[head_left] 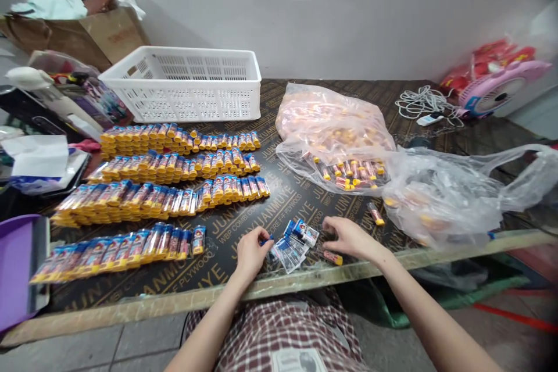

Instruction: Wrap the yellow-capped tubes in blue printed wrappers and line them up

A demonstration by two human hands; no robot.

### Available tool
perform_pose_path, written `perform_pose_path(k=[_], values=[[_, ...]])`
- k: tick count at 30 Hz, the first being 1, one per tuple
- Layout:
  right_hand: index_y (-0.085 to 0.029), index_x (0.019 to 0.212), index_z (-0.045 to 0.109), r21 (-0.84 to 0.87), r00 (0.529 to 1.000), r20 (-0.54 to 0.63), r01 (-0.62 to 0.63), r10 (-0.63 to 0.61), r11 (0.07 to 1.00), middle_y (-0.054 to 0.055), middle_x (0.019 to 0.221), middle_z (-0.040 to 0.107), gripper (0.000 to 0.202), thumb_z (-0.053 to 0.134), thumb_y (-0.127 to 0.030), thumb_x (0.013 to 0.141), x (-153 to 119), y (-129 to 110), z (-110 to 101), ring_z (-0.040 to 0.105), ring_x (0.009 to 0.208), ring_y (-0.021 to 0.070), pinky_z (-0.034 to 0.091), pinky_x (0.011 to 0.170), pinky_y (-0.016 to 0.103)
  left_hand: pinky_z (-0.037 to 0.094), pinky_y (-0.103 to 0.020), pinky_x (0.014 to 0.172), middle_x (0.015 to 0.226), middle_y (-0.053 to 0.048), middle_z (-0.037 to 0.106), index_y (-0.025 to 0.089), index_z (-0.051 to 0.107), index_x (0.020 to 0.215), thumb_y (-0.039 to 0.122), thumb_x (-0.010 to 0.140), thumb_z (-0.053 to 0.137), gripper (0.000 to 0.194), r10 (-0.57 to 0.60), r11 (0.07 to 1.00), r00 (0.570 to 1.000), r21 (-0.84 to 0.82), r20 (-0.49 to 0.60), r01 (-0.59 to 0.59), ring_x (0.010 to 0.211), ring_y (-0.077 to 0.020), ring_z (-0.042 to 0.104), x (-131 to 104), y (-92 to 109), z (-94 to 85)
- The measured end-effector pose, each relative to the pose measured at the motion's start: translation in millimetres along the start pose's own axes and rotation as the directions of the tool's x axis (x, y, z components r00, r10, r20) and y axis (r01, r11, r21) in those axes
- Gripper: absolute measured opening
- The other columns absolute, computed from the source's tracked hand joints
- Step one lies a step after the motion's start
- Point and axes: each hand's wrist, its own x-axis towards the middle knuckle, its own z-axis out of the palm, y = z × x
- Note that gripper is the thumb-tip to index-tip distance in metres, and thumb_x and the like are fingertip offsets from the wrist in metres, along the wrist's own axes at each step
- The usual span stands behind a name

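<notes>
Far left of the left grip, a purple scoop (17, 270) lies near the tabletop's (235, 270) front edge. Between scoop and left grip run four rows of packed tubes (124, 250), blue at one end and yellow at the other; the rows behind the front one are stacked in layers. Beyond them, away from the left grip, stands a white basket (187, 100) with slotted walls. Left grip (251, 253): thumb and fingers together, pinched on a small blue piece (265, 240), mostly hidden. Between the two grips, flat clear sleeves (290, 251) with blue tops lie overlapping. A yellow-ended tube (333, 257) lies just on the near side of the right grip (346, 237), whose thumb and forefinger stand apart. Beyond this grip, a pink bag (331, 110) shows loose tubes (354, 173) at its mouth. To its right lie a second tube (375, 214), a crumpled clear bag (440, 183) and, well apart, a white cable (425, 103) and a pink fan (501, 92).
</notes>
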Motion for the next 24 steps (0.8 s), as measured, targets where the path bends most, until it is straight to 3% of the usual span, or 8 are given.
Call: perform_pose_path(k=[2, 5, 8, 11, 14, 17, 20, 24], values=[[-0.018, 0.071, 0.059, 0.007, 1.0, 0.012, -0.027, 0.027, 1.0, 0.002, 0.067, 0.058, 0.012, 0.066, -0.028, 0.069, -21.9, 1.7, 11.5, 0.052, 0.063, 0.017, 0.039, 0.058, 0.026, 0.035, -0.023, 0.06, 0.062, 0.003, 0.06, 0.019, 0.059, 0.069, 0.023, 0.067, 0.065, 0.007, -0.01, 0.992, 1.0, -0.126, 0.003, 0.01, 0.059, -0.0127, 0.053, 1.7, -0.8, 0.3], [-0.018, 0.063, 0.057, 0.093, 0.997, 0.036, -0.076, 0.073, 0.993, 0.003, 0.066, 0.058, 0.016, 0.059, -0.028, 0.075, -35.9, -0.8, 20.1, 0.052, 0.064, 0.0164, 0.039, 0.059, 0.026, 0.037, -0.024, 0.061, 0.06, 0.001, 0.06, 0.019, 0.058, 0.065, 0.025, 0.067, 0.065, 0.01, -0.025, 0.971, 1.0, -0.239, 0.0, 0.024, 0.059, -0.0131, 0.055, 3.8, -1.6, 0.8], [-0.017, 0.068, 0.058, 0.331, 0.991, 0.07, -0.132, 0.115, 0.934, 0.002, 0.066, 0.059, 0.019, 0.058, -0.034, 0.076, -34.8, -4.9, 17.5, 0.052, 0.061, 0.0142, 0.04, 0.056, 0.025, 0.037, -0.024, 0.061, 0.059, 0.002, 0.059, 0.019, 0.057, 0.064, 0.026, 0.068, 0.065, 0.011, -0.012, 0.977, 1.0, -0.214, 0.005, 0.013, 0.058, -0.0129, 0.054, 2.9, -0.6, -0.6], [-0.018, 0.074, 0.056, 0.564, 0.988, 0.072, -0.151, 0.133, 0.812, -0.001, 0.065, 0.059, 0.023, 0.062, -0.04, 0.075, -26.6, -13.4, 16.8, 0.053, 0.057, 0.012, 0.042, 0.053, 0.023, 0.035, -0.024, 0.062, 0.062, 0.002, 0.057, 0.019, 0.056, 0.064, 0.024, 0.068, 0.065, 0.012, 0.074, 0.991, 0.997, -0.107, -0.012, -0.075, 0.061, -0.0126, 0.052, -1.0, 2.7, -3.9], [-0.018, 0.079, 0.056, 0.657, 0.984, 0.004, -0.138, 0.179, 0.741, -0.002, 0.064, 0.058, 0.026, 0.068, -0.04, 0.071, -15.8, -28.0, 26.6, 0.052, 0.052, 0.0111, 0.044, 0.048, 0.022, 0.035, -0.023, 0.063, 0.067, 0.002, 0.056, 0.018, 0.054, 0.063, 0.024, 0.069, 0.064, 0.013, 0.136, 0.988, 0.988, -0.068, -0.074, -0.141, 0.065, -0.0121, 0.05, -4.9, 5.7, -6.9], [-0.019, 0.09, 0.059, 0.739, 0.955, -0.155, -0.059, 0.254, 0.671, 0.002, 0.074, 0.062, 0.029, 0.066, -0.042, 0.074, -6.1, -45.7, 42.5, 0.057, 0.057, 0.0137, 0.048, 0.048, 0.025, 0.033, -0.021, 0.057, 0.057, 0.005, 0.05, 0.019, 0.05, 0.063, 0.027, 0.072, 0.061, 0.016, 0.052, 0.974, 0.992, -0.212, -0.118, -0.077, 0.056, -0.01, 0.047, -5.3, 4.9, -6.9], [-0.019, 0.099, 0.064, 0.736, 0.887, -0.368, 0.096, 0.277, 0.67, 0.007, 0.093, 0.062, 0.03, 0.063, -0.041, 0.078, -1.8, -62.3, 55.8, 0.062, 0.076, 0.0182, 0.054, 0.063, 0.03, 0.035, -0.02, 0.051, 0.048, 0.008, 0.048, 0.019, 0.05, 0.07, 0.031, 0.071, 0.064, 0.018, -0.129, 0.866, 0.987, -0.495, -0.093, 0.067, 0.047, -0.0091, 0.047, -2.0, 1.3, -4.7], [-0.022, 0.105, 0.066, 0.701, 0.856, -0.454, 0.172, 0.248, 0.692, 0.008, 0.101, 0.057, 0.027, 0.06, -0.035, 0.083, -5.1, -77.9, 64.9, 0.061, 0.082, 0.0177, 0.055, 0.07, 0.03, 0.045, -0.022, 0.05, 0.056, 0.003, 0.061, 0.015, 0.058, 0.083, 0.037, 0.057, 0.077, 0.039, -0.334, 0.55, 0.942, -0.804, 0.034, 0.224, 0.048, -0.0106, 0.056, 3.7, -1.0, -3.7]])
